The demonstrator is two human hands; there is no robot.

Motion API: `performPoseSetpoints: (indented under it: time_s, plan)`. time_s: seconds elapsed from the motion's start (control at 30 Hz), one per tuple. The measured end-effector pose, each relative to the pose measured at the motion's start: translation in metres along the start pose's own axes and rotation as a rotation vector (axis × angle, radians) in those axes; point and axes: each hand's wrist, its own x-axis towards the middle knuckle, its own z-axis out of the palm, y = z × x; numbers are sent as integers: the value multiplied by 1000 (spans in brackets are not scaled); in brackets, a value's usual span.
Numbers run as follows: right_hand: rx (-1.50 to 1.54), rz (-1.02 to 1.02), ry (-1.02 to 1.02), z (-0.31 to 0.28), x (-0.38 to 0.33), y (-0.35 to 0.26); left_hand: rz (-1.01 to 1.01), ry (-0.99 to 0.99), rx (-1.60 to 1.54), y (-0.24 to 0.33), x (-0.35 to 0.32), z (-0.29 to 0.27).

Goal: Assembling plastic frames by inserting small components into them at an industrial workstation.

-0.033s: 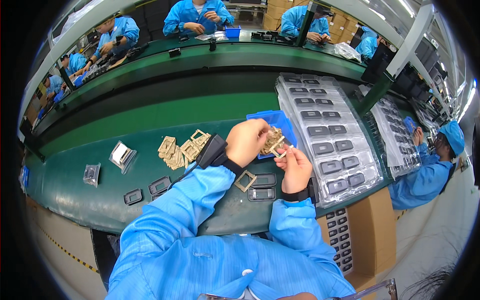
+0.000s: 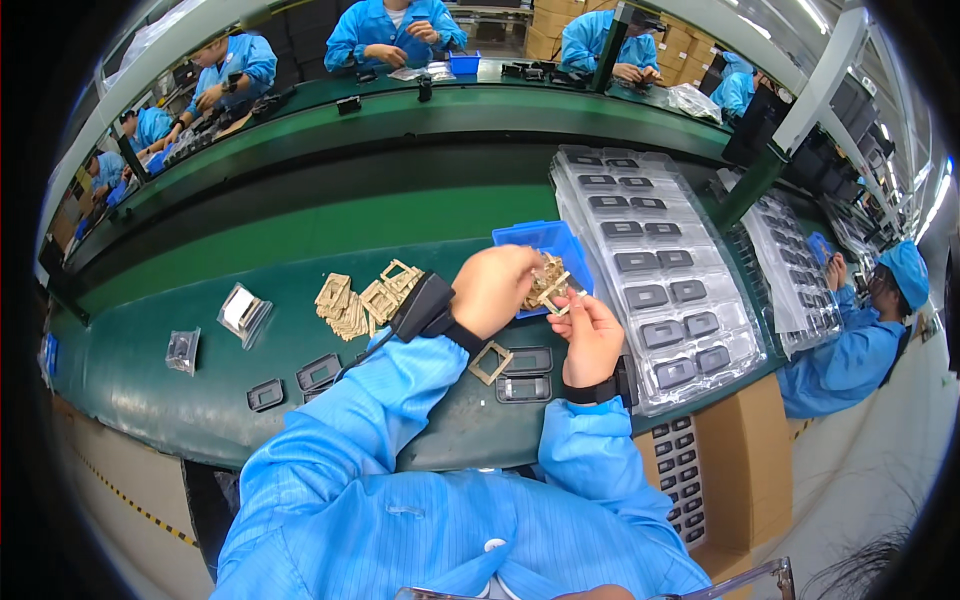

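My right hand (image 2: 592, 342) pinches a small beige rectangular frame (image 2: 553, 291) between thumb and fingers, at the near edge of a blue bin (image 2: 558, 236). My left hand (image 2: 490, 290) is beside it over the bin's left side, fingers curled together, their tips partly hidden; what they hold I cannot make out. More beige frames lie heaped inside the bin. Just below my left hand, one loose beige frame (image 2: 490, 362) rests against two black rectangular housings, one of them the lower housing (image 2: 524, 388). A pile of beige frames (image 2: 345, 305) lies left of my left wrist.
Clear plastic trays of black housings (image 2: 645, 262) are stacked right of the bin. Left on the green bench lie two black housings (image 2: 266, 394) and two small clear bags (image 2: 183, 350). An open carton (image 2: 740, 460) stands below at right. Co-workers sit across and at right.
My left hand's fingers have shifted very slightly at the bin. The right hand and the frame it holds look the same.
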Motion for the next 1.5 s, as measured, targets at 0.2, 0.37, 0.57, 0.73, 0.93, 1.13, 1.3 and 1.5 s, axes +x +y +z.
performPoseSetpoints:
  time_s: [0.2,0.37,0.57,0.73,0.93,1.13,1.3,1.5]
  plan:
    - [77,66,-8,5,-1,-5,285,-189,117,-2,-19,-11]
    - [98,68,5,3,-1,-6,374,-227,176,-6,-21,-5]
    - [220,65,-81,-1,-4,-3,314,-150,37,-4,-21,-5]
    - [-370,-546,-164,5,-4,-5,-84,-228,-264,9,-18,-13]
    - [-586,-718,-203,10,-6,-14,-199,-192,-490,8,-13,-17]
    - [-274,-400,84,3,-7,2,151,64,118,-11,-13,-13]
    - [-285,-400,94,6,-8,4,99,24,66,-17,-15,-6]
    - [-440,-592,-126,1,-14,-5,148,-138,-319,15,-12,-29]
